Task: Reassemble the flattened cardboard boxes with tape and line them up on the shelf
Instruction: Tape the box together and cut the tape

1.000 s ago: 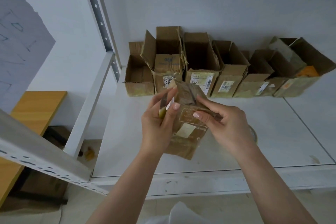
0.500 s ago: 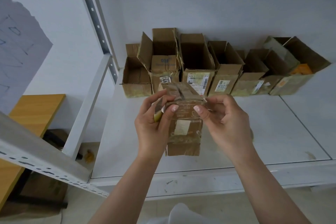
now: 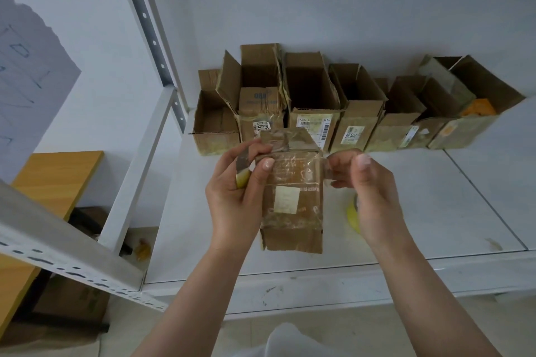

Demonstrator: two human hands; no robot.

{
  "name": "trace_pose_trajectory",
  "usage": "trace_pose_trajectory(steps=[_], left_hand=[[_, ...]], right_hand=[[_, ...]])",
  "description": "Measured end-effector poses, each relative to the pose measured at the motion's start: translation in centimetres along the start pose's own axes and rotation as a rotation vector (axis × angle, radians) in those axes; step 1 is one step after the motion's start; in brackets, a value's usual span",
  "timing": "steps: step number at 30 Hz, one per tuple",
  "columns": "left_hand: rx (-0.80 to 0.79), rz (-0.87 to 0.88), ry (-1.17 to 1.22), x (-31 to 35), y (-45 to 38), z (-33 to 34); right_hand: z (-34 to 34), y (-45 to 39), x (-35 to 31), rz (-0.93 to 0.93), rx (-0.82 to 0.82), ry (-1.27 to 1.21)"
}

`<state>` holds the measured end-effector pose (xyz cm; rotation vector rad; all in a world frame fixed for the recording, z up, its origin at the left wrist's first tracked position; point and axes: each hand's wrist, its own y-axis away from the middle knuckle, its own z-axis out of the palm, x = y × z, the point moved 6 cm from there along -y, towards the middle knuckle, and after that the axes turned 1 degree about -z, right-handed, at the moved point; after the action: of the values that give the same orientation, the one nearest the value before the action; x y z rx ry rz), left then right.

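I hold a small worn cardboard box (image 3: 293,182) upright above the white shelf (image 3: 435,211). My left hand (image 3: 232,200) grips the box's left side and also holds a small tool with a yellow end (image 3: 242,175) between its fingers. My right hand (image 3: 374,194) is at the box's right edge and pinches the end of a clear tape strip (image 3: 329,171) that runs across the box's top front. A yellow tape roll (image 3: 353,213) lies on the shelf, mostly hidden behind my right hand.
Several open cardboard boxes (image 3: 313,101) stand in a row against the back wall of the shelf. A perforated white upright (image 3: 150,35) and a shelf beam (image 3: 58,252) are on the left. A wooden table (image 3: 55,177) stands beyond them.
The box has turned from tilted to upright in my hands. My right hand has moved from the box's front to its right edge, taking the tape end with it.
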<state>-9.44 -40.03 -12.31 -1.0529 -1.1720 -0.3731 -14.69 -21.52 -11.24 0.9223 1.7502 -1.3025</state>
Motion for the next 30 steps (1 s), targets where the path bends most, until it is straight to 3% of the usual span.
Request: trace_pose_trajectory(steps=[2, 8, 16, 22, 30], left_hand=[[-0.009, -0.014, 0.028, 0.3, -0.2, 0.0], [-0.033, -0.003, 0.025, 0.8, -0.1, 0.7], [-0.049, 0.066, -0.067, 0.5, 0.4, 1.4], [-0.119, 0.094, -0.050, -0.5, 0.5, 1.5], [-0.193, -0.039, -0.070, -3.8, 1.2, 0.9]], right_hand=[[-0.4, -0.2, 0.4, 0.049, 0.024, -0.112], [1.3, -0.4, -0.6, -0.064, -0.049, 0.122], [1.4, -0.1, -1.4, -0.242, 0.198, 0.512], [1.6, 0.0, 0.5, -0.183, 0.053, 0.329], [2.4, 1.4, 2.4, -0.416, 0.077, 0.512]])
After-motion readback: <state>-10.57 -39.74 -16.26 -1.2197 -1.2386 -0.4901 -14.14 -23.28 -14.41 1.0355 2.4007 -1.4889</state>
